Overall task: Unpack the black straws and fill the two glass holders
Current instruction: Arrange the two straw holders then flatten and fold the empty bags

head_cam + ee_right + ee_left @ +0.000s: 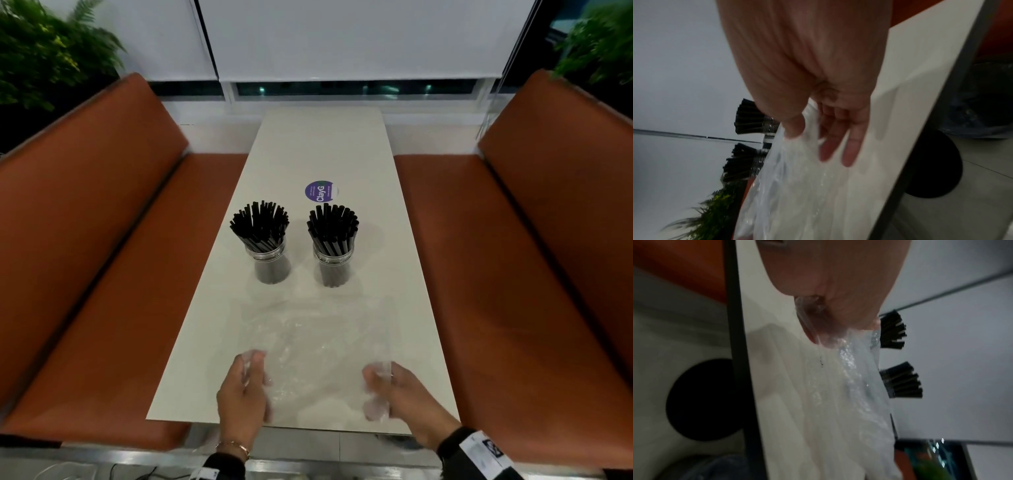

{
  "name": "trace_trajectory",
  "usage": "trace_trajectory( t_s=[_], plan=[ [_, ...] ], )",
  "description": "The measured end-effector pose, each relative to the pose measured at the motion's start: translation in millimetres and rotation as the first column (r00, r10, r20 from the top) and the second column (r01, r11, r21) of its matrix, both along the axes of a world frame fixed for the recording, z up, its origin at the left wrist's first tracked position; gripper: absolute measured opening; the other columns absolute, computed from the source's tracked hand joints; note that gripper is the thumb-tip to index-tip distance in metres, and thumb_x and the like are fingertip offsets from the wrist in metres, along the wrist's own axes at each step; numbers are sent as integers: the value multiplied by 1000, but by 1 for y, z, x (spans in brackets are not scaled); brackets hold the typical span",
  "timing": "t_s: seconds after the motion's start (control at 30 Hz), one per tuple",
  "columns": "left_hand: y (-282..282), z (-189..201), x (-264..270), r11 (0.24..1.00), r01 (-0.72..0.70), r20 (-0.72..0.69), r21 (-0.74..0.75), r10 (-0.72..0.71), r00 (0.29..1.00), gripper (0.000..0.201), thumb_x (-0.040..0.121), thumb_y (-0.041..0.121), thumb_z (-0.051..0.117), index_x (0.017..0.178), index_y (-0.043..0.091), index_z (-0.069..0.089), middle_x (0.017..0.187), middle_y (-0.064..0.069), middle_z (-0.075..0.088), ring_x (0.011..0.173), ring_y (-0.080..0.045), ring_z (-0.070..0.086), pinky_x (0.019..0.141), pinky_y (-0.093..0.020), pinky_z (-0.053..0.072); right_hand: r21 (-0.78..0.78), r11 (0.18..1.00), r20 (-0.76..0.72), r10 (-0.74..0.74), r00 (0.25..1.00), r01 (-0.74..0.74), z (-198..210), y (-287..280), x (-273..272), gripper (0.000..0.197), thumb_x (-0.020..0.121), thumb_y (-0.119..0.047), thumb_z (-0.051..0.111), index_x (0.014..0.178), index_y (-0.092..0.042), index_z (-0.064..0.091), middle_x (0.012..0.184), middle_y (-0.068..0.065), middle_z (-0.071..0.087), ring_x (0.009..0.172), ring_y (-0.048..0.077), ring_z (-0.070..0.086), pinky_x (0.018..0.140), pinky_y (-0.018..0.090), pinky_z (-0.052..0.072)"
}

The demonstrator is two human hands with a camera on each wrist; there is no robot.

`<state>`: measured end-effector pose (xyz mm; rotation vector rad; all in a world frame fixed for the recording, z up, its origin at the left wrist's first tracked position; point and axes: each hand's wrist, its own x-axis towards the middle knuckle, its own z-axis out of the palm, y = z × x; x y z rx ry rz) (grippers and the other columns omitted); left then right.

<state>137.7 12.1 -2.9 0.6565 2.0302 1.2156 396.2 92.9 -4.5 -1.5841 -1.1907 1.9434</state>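
Both clear glass holders brim with black straws; left hand and right hand seemingly pinch only the emptied clear plastic wrapper on the bench.

Head view looks down the table; wrist views close, sharing straws.

Table top: smooth, matt off-white laminate-like surface. On it, two glass holders, clear and glossy. In them, black straws, matt. Nearer than the holders, plastic bag: thin, clear, crinkled, shiny film. Beyond the holders, round sticker, glossy purple. Flanking the table, bench seats: smooth orange-brown leather-look upholstery.
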Motion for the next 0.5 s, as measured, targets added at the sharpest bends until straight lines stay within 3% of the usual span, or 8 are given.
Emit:
trace_trajectory(
  t_s=[0.03, 0.1, 0.17, 0.23, 0.33, 0.4, 0.5],
  plan=[
    [0, -4, 0, 1000, 17, -47, -13, -18, 999, 20, 108, 37, 52, 101, 31, 70, 71, -8, 66, 41, -22, 57, 40, -28, 49, 26, 998, -23, -50, 998, 51, -2, -3, 0, 29, 100, -38, 67, 110, -11, 66, 98, 11, 66, 71, 24, 69, 75, 46, 63],
    [0, -9, -10, 999, 16, -188, -52, -26, 982, 23, 106, 41, 56, 97, 25, 70, 65, -5, 66, 55, -29, 63, 56, -38, 59, 143, 981, -37, -130, 991, 134, -4, -1, 5, 19, 104, -26, 63, 99, -7, 65, 88, 11, 62, 58, 19, 55, 62, 44, 58],
    [4, -6, -22, 998, -40, -286, -56, 22, 958, 32, 104, 45, 57, 93, 17, 68, 68, -7, 69, 70, -34, 67, 68, -42, 56, 281, 955, -14, -99, 995, 99, -1, 6, 10, 19, 105, -22, 62, 92, -9, 62, 82, 11, 69, 44, 18, 46, 48, 36, 47],
    [10, 3, -29, 996, -86, -299, -13, 78, 951, 37, 104, 45, 58, 93, 11, 65, 71, -8, 68, 75, -35, 64, 69, -38, 48, 358, 932, 21, -66, 998, 54, -1, 9, 12, 19, 105, -20, 61, 87, -13, 60, 82, 10, 72, 39, 20, 40, 41, 27, 39],
    [19, 4, -33, 997, -73, -305, -33, 59, 950, 40, 104, 51, 53, 95, 14, 63, 76, -6, 67, 78, -32, 63, 70, -37, 46, 393, 919, 48, -66, 997, 42, -6, 9, 13, 23, 105, -18, 61, 82, -20, 59, 84, 9, 71, 42, 23, 42, 41, 29, 39],
    [26, -10, -43, 987, 27, -280, -157, -70, 957, 46, 100, 64, 51, 95, 20, 63, 84, -4, 71, 85, -29, 67, 76, -39, 50, 353, 935, 106, -45, 993, 5, -15, 9, 18, 24, 103, -23, 63, 80, -26, 60, 85, 7, 72, 44, 24, 50, 43, 31, 43],
    [37, -29, -55, 905, 184, -181, -385, -269, 946, 55, 92, 70, 59, 117, 21, 64, 109, -4, 75, 103, -28, 69, 88, -39, 51, 234, 962, 308, 66, 949, -143, -26, 12, 26, 15, 98, -31, 68, 91, -18, 64, 88, 3, 74, 55, 18, 63, 49, 34, 53]
  ],
)
